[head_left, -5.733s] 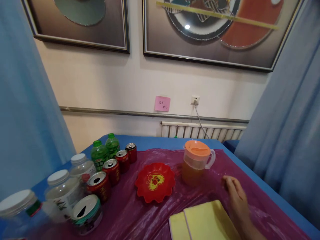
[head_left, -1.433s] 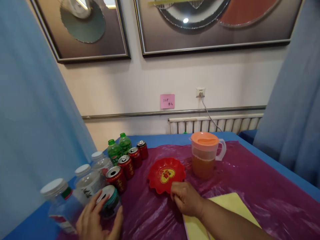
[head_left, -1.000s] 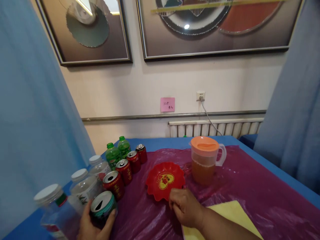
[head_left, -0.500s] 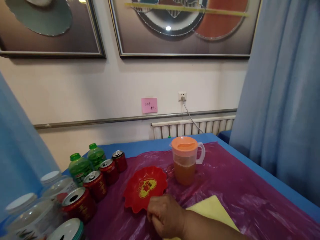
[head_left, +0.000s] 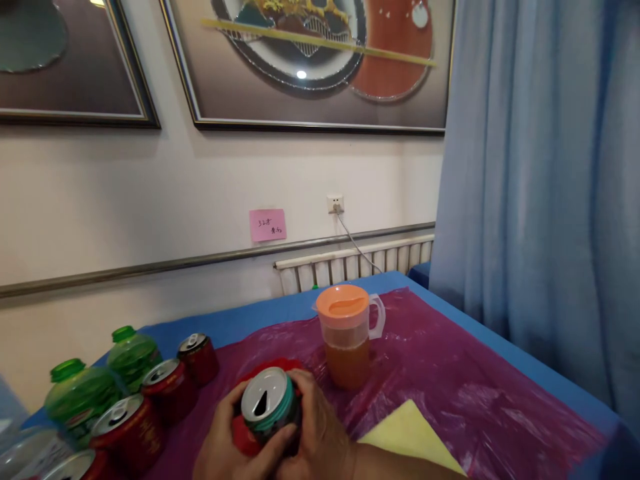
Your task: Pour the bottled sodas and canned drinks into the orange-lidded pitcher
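Between my two hands is an opened drink can (head_left: 267, 397) with a silver top and a green-teal upper rim. My left hand (head_left: 233, 437) wraps its left side, thumb across the front. My right hand (head_left: 320, 417) is closed round its right side. Under and behind the can lies a red scalloped plate (head_left: 241, 437), mostly hidden by the can and my hands. Just right of the plate stands a clear pitcher (head_left: 347, 350) of amber liquid with an orange lid.
Several red cans (head_left: 129, 433) stand in a row on the left, with two green bottles (head_left: 83, 400) behind them. A folded yellow cloth (head_left: 413, 437) lies on the purple plastic sheet (head_left: 480, 393) over the blue table. A blue curtain (head_left: 525, 173) hangs at the right.
The green-rimmed can has left the lower left and is now held in both hands above the plate. My left hand has come into view. The camera view has swung right.
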Demonstrator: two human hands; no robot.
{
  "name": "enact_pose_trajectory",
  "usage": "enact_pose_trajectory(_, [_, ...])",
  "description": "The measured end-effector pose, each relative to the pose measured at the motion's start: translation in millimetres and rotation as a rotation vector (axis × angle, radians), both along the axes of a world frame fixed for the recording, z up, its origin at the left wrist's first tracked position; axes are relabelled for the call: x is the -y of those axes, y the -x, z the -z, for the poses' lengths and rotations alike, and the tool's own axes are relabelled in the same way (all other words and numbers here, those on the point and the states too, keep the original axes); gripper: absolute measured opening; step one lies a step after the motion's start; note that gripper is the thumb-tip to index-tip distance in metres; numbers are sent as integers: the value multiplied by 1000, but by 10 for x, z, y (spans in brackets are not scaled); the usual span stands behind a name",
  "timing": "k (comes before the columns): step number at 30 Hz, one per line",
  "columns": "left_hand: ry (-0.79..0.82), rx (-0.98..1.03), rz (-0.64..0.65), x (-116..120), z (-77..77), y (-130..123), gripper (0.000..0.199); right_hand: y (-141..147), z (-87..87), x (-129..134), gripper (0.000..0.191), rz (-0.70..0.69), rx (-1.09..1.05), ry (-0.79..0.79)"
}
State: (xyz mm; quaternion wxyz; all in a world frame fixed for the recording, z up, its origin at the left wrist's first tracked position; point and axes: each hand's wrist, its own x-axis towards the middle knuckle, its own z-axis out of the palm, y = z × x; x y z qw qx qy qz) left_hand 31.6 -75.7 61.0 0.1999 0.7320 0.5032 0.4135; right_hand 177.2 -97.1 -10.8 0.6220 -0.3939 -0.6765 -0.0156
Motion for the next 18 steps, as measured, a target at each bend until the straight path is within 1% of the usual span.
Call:
enact_pose_trajectory(3, [-13,29,22,-77,-8,-201,74,-14,14,-35,90,98,-88,30])
enact_pose_trajectory(6, [-29,53,105,-171,88,-251,72,-38,24,-51,80,128,-141,85])
enact_pose_trajectory(9, [-52,69,192,-253,243,-192,72,-51,32,-58,76,83,-201,127])
enact_pose_trajectory(13, [-73,86,280,-317,460,-44,72,-54,31,-53,80,45,-346,245])
enact_pose_trajectory(15, [-85,110,323,-331,532,19,67,-59,20,-32,79,40,-398,311])
enact_pose_trajectory(18, [-86,128,355,-338,586,78,61,-71,8,16,74,3,-404,341])
